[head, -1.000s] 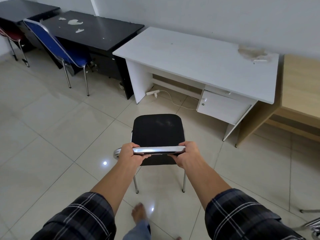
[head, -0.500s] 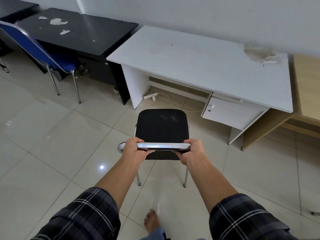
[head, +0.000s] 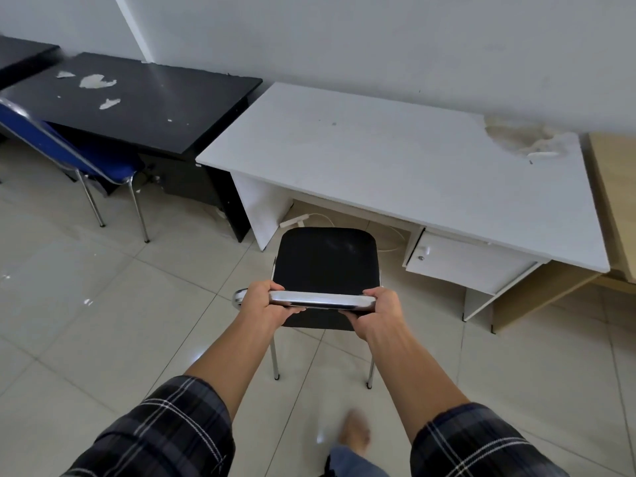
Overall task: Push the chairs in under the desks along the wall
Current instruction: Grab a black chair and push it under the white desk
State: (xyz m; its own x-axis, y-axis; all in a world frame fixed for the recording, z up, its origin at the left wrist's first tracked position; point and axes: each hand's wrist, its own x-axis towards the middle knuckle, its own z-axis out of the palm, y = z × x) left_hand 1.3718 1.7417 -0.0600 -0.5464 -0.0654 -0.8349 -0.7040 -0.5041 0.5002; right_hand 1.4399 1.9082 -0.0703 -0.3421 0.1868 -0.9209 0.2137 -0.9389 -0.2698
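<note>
Gripping the chrome top rail of a black padded chair with a metal tube frame [head: 327, 266]: left hand [head: 265, 306] wrapped around the rail's left end, right hand [head: 377, 313] wrapped around its right end, fingers of both curled closed on the metal. Standing on the pale glossy floor tiles [head: 113, 304], 2 rear legs visible, seat front now level with the front edge of the white rectangular laminate desk [head: 395, 166] and entering the knee space between its left panel and its drawer unit. Closer to the desk than 0.5 s ago, when a strip of floor separated seat and desk. Leaning against the front edge of the black laminate desk with chipped white patches [head: 137, 101], at its left end, a blue padded chair with chrome legs [head: 69, 149]. Just right of the white desk, touching it, a light wood desk [head: 616, 201]. Under the white desk near the wall, a white power strip with cable [head: 294, 220]. Blurred below, a bare foot [head: 354, 432], shifted right since before. No readable writing or brand anywhere.
</note>
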